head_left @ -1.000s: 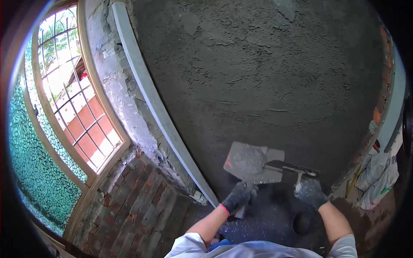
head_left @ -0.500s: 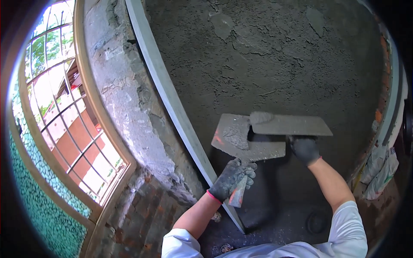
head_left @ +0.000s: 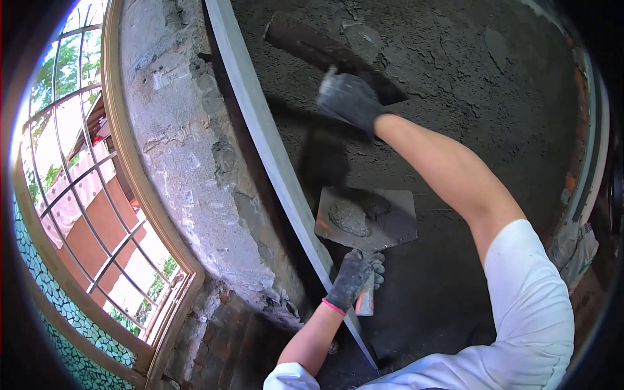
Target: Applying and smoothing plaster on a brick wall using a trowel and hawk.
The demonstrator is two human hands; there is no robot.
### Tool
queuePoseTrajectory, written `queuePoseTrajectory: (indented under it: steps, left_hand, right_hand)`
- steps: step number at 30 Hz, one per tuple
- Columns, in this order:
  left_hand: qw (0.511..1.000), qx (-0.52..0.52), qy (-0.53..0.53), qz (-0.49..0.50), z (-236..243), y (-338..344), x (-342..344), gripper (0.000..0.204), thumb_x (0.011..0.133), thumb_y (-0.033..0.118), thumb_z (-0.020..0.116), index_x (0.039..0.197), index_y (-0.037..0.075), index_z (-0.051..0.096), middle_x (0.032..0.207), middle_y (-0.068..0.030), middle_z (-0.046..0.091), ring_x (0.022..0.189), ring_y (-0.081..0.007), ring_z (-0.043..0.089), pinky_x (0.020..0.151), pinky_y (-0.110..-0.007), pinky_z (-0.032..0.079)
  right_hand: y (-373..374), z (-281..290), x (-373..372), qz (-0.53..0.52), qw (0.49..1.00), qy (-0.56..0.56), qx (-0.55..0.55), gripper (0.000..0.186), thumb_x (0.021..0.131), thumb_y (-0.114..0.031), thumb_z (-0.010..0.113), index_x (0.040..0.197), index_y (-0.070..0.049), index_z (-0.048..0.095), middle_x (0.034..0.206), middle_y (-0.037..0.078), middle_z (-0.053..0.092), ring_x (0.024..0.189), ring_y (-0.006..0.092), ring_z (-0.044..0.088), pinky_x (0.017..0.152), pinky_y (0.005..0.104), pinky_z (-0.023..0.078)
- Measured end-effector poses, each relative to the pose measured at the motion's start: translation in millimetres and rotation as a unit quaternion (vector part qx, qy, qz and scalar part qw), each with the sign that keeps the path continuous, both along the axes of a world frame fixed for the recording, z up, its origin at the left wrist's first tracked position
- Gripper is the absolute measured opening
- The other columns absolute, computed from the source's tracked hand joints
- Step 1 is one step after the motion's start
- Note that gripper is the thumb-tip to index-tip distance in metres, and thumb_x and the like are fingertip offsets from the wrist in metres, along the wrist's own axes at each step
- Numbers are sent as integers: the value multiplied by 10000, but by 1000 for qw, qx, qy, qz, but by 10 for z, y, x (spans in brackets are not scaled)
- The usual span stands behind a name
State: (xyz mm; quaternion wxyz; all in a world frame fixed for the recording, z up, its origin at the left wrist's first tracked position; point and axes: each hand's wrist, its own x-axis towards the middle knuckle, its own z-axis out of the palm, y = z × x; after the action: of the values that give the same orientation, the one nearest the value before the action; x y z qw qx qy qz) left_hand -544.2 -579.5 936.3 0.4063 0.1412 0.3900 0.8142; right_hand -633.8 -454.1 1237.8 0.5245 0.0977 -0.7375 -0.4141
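My left hand, in a dark grey glove with a pink cuff, is closed around the handle of a plastering hawk. A small heap of wet mortar lies on the hawk's flat plate. My right hand, gloved too, grips a long rectangular plastering trowel. Farther up, the trowel's blade lies on or close against the dark wet plaster on the wall; whether it touches along its whole length I cannot tell.
A long pale straight batten runs along the plaster's left edge. Left of it are a rough concrete strip and a barred window in a wooden frame. Crumpled bags lie at the right, near exposed brick.
My right hand has carried the trowel from the hawk up and left onto the plastered wall, tilting its blade. The hawk is slightly lower, with less mortar on it.
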Motion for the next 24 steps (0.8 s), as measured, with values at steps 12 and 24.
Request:
queuePoseTrajectory:
  steps: [12, 24]
  left_hand:
    - [986, -45, 118, 113, -178, 322, -235, 119, 875, 82, 643, 968, 52, 574, 790, -58, 618, 619, -176, 603, 514, -312, 506]
    - [986, -64, 117, 102, -183, 291, -340, 169, 897, 125, 600, 1020, 10, 614, 721, -62, 599, 543, -181, 579, 496, -298, 477]
  right_hand:
    - [466, 795, -585, 257, 689, -424, -529, 208, 924, -254, 523, 1001, -100, 639, 765, 35, 633, 624, 147, 621, 600, 300, 553]
    - [-91, 339, -537, 73, 931, -258, -247, 360, 830, -211, 458, 949, -9, 731, 951, 214, 698, 899, 327, 690, 833, 427, 537]
